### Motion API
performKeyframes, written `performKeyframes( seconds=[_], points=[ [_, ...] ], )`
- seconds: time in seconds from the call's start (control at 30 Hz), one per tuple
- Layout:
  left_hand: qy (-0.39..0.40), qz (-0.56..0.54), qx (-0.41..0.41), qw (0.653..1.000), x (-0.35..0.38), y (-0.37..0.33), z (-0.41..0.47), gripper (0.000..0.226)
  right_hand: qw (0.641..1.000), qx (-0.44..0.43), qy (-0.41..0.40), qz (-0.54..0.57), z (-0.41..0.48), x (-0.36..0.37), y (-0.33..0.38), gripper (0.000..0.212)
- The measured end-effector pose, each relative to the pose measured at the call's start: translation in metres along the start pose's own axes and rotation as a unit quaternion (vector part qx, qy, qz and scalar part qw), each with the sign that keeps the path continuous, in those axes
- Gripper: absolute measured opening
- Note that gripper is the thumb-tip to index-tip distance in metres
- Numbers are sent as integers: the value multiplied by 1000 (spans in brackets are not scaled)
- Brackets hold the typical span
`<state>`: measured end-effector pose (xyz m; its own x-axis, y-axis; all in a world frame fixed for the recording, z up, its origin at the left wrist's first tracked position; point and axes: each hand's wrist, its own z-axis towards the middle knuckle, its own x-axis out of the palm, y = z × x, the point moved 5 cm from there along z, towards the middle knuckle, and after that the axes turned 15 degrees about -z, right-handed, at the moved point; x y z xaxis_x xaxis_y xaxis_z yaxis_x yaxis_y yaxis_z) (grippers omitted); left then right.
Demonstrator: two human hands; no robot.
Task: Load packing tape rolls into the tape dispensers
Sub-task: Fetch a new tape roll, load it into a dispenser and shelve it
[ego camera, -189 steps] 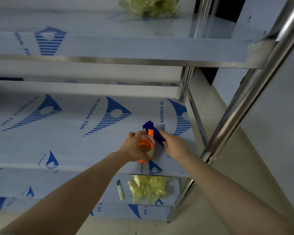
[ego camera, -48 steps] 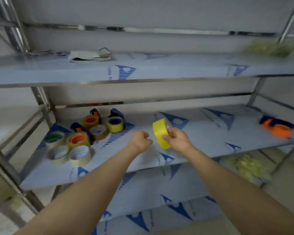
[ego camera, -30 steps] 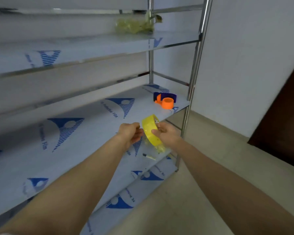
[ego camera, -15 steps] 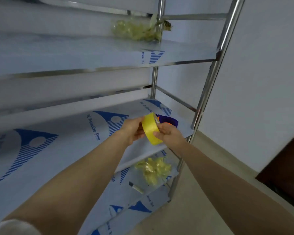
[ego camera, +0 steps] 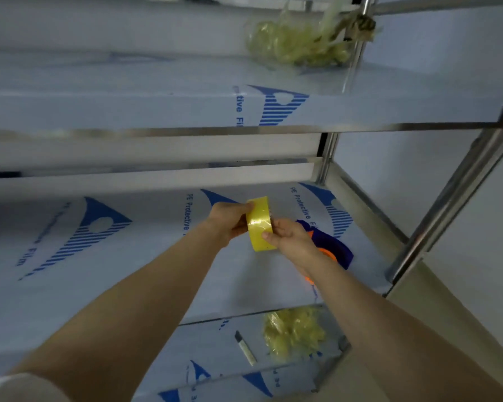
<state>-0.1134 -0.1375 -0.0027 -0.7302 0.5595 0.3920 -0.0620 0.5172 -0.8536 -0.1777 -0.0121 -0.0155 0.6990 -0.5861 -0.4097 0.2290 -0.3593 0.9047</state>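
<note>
A yellow tape roll (ego camera: pixel 259 224) stands on edge in the air above the middle shelf (ego camera: pixel 128 256), held between both hands. My left hand (ego camera: pixel 228 220) grips its upper left side with the fingers over the rim. My right hand (ego camera: pixel 288 242) pinches its lower right edge with the thumb on the tape face. Just behind my right wrist a blue tape dispenser (ego camera: pixel 336 248) with an orange roll lies on the shelf, partly hidden by the wrist.
A metal rack post (ego camera: pixel 436 224) stands at the right, close to the wall. On the lower shelf lie a utility knife (ego camera: pixel 246 348) and a crumpled yellow film wad (ego camera: pixel 292 333). Another crumpled film wad (ego camera: pixel 294 44) sits on the upper shelf.
The view has tilted down and closed in on the shelf's right end. Both hands have kept hold of the yellow roll, now directly over the shelf beside the blue dispenser.
</note>
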Motion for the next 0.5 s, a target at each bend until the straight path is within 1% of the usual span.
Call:
performKeyframes(
  seconds=[0.07,0.13,0.33,0.4,0.47,0.5],
  points=[
    [-32,-8,12,999,1,3,5,23,999,-10,42,-7,12,-4,-3,33],
    [-64,-23,22,997,7,8,5,28,997,-14,80,-13,21,-13,-7,31],
    [-148,-56,42,987,35,25,-9,18,987,-36,159,-13,37,-41,-27,20],
    [-171,-65,47,982,38,30,-16,16,984,-47,174,-11,36,-45,-29,20],
    [-190,-76,52,977,39,35,-23,5,981,-47,188,5,33,-46,-31,20],
    [-195,-80,53,976,38,37,-27,4,980,-45,192,11,32,-46,-31,22]
  ],
)
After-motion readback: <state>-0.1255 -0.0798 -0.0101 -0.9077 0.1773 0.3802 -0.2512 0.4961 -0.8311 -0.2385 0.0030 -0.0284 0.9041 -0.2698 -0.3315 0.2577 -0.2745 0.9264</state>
